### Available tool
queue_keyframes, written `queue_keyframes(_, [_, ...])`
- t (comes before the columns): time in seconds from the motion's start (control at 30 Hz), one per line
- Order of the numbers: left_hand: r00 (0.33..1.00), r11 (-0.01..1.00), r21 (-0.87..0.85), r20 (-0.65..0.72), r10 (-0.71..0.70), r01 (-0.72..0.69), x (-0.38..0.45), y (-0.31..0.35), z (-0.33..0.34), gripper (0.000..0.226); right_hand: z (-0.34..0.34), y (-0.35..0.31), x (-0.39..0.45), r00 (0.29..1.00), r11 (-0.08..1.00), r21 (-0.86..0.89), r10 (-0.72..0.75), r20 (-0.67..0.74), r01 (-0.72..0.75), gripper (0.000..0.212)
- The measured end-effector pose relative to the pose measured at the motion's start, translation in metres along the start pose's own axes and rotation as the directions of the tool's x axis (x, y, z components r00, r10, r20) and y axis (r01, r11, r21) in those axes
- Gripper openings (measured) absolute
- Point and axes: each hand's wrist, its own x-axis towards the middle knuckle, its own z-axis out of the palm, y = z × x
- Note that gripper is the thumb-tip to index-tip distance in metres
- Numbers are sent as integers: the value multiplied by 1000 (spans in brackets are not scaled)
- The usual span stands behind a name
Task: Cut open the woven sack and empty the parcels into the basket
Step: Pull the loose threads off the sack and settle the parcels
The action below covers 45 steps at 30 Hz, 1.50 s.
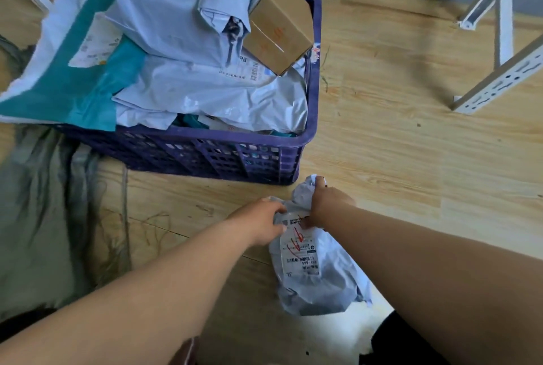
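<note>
Both hands gripped one grey parcel (314,270) on the floor beside the heaped purple basket (312,71): left hand (261,225), right hand (327,203). You risked it sliding off that pile.

Head-worn view, steeply down, close over floor (396,159)

Purple lattice basket (313,76), pale grey and teal parcels (205,91), brown carton (279,32), wood-grain floor (396,144).

Wooden floor (382,129) carries basket (223,156), sack (38,203), parcel (317,276).
</note>
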Motion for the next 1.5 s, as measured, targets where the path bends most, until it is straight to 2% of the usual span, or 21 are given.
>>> queue_keyframes(0.07, [1000, 1000, -24, 1, -3, 3, -1, 2, 3, 52, 0, 4, 4, 999, 999, -15, -27, 43, 28, 81])
queue_keyframes(0.13, [1000, 1000, -30, -23, -11, 11, -1, 1, 4, 59, -6, 3, 2, 995, 991, -82, -99, 32, 101, 63])
queue_keyframes(0.23, [995, 996, -56, -75, -70, 66, -5, -4, -3, 96, -14, -19, -10, 952, 928, -215, -285, 113, 304, 55])
queue_keyframes(0.3, [993, 989, -83, 1, -121, 121, -12, -13, -19, 121, -23, -44, -22, 883, 846, -267, -411, 225, 461, 61])
queue_keyframes(0.33, [988, 982, -120, 79, -135, 144, -17, -17, -31, 126, -31, -57, -31, 852, 806, -289, -452, 264, 517, 65])
queue_keyframes(0.4, [963, 965, -190, 234, -132, 179, -28, -26, -62, 116, -51, -79, -51, 819, 755, -321, -506, 270, 572, 69])
queue_keyframes(0.47, [935, 952, -214, 324, -140, 217, -44, -29, -99, 98, -74, -94, -72, 807, 749, -303, -559, 191, 590, 67])
queue_keyframes(0.53, [949, 939, -294, 302, -88, 181, -59, -27, -137, 79, -102, -104, -93, 791, 757, -249, -608, 70, 604, 63])
queue_keyframes(0.63, [994, 942, -330, 105, -27, 60, -84, -18, -189, 75, -147, -118, -121, 747, 752, -186, -655, -112, 632, 60])
queue_keyframes(0.7, [998, 942, -337, -58, -15, -5, -99, -14, -217, 61, -175, -126, -136, 709, 747, -135, -661, -246, 650, 56])
queue_keyframes(0.77, [986, 906, -417, -166, -1, -69, -113, -13, -243, 47, -199, -133, -150, 656, 725, -65, -653, -378, 685, 51])
queue_keyframes(0.83, [966, 860, -498, -256, -25, -109, -127, -14, -264, 47, -215, -136, -160, 578, 696, -28, -618, -533, 718, 51])
queue_keyframes(0.93, [912, 844, -522, -394, -114, -120, -144, -23, -286, 49, -228, -138, -160, 446, 664, 14, -486, -752, 748, 50])
queue_keyframes(1.0, [876, 822, -552, -456, -159, -139, -154, -34, -296, 50, -235, -137, -151, 402, 673, 71, -351, -846, 736, 44])
queue_keyframes(1.03, [858, 800, -580, -481, -183, -155, -157, -40, -299, 48, -239, -136, -144, 422, 702, 112, -284, -861, 703, 44])
queue_keyframes(1.07, [839, 777, -608, -501, -213, -166, -159, -46, -300, 45, -242, -136, -136, 473, 746, 159, -229, -851, 646, 47])
queue_keyframes(1.13, [800, 742, -650, -527, -287, -162, -159, -54, -300, 48, -243, -137, -120, 623, 826, 247, -152, -768, 506, 54])
queue_keyframes(1.23, [767, 741, -656, -547, -335, -144, -156, -62, -293, 47, -238, -148, -100, 777, 853, 324, -138, -614, 408, 48])
queue_keyframes(1.37, [770, 686, -712, -518, -371, -148, -160, -74, -280, 41, -240, -155, -84, 833, 902, 272, -149, -533, 335, 31])
queue_keyframes(1.43, [778, 633, -760, -485, -400, -148, -163, -81, -277, 43, -245, -155, -81, 852, 850, 381, -137, -505, 363, 21])
queue_keyframes(1.5, [769, 568, -807, -463, -440, -161, -165, -88, -274, 42, -253, -158, -83, 797, 779, 433, -138, -588, 453, 7])
